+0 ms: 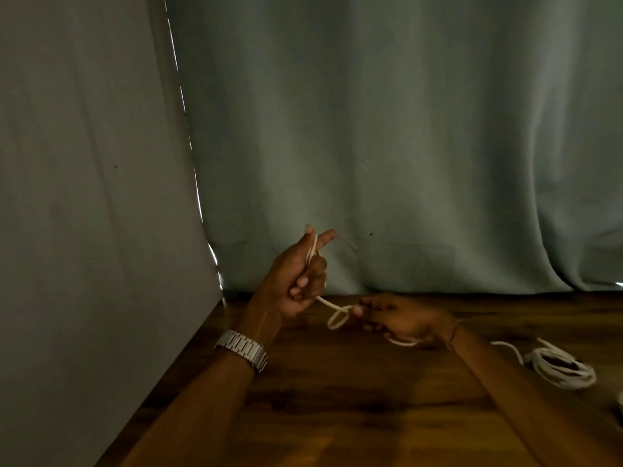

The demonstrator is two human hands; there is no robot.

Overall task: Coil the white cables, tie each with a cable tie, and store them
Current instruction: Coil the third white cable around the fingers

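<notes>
Left hand, wristwatch on its wrist, is raised off the bench with lower fingers curled, gripping the start of a coil of white cable; a strand runs up between thumb and extended index finger. From the underside of this hand the cable drops right and down, forms one small loop in the gap between the hands, and enters the right hand. Right hand sits low, just above the bench, fingertips pinching the cable beside the loop; image is blurred there, so finger detail is uncertain. Cable exits under the right palm and trails further right to a loose pile of cable lying on the bench, right of the right forearm. Long axis of the free run: roughly left-right, slack side nearest the right hand, so the next wrap probably feeds from the right. Surface: dark wood-grain. Behind: grey-green curtain; plain wall left of the left hand. Dim light.
</notes>
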